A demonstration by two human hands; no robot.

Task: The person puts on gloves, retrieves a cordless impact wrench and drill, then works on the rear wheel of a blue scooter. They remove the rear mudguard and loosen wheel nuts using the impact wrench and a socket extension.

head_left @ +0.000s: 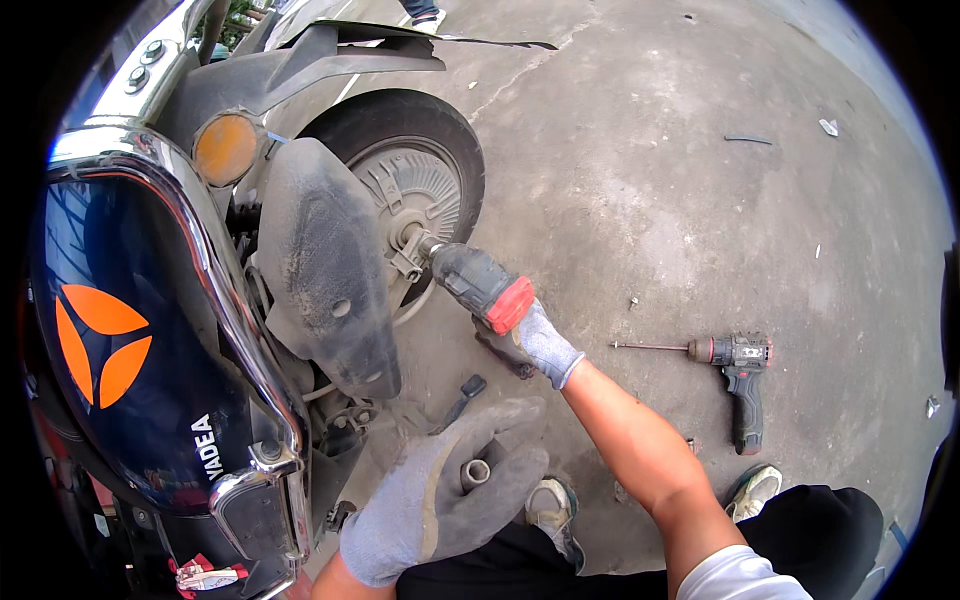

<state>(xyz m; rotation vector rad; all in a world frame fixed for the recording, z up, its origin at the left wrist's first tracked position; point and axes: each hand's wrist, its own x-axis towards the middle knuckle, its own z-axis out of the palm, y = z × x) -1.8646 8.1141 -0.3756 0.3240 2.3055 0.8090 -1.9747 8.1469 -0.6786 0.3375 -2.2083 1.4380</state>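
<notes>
In my gloved right hand (pixel 545 345) is a black and red impact wrench (pixel 480 282), its grip largely hidden by the tool body. The wrench's socket end (pixel 428 243) meets the axle nut area at the hub (pixel 412 222) of a dusty wheel (pixel 468 140). Nearer to me, my gloved left hand (pixel 440 490) is partly curled around a short metal socket (pixel 474 474), its round opening facing up. A dusty dark plastic cover (pixel 325 260) stands beside the wheel. Just beyond my left fingers is a small black part (pixel 468 392), its kind unclear.
A dark blue vehicle body (pixel 130 250) with a chrome bar (pixel 205 240) and an orange reflector (pixel 226 150) fills the left. On the concrete at right lies a cordless drill (pixel 742 385) with a long bit. Another person's foot (pixel 430 20) shows at the top.
</notes>
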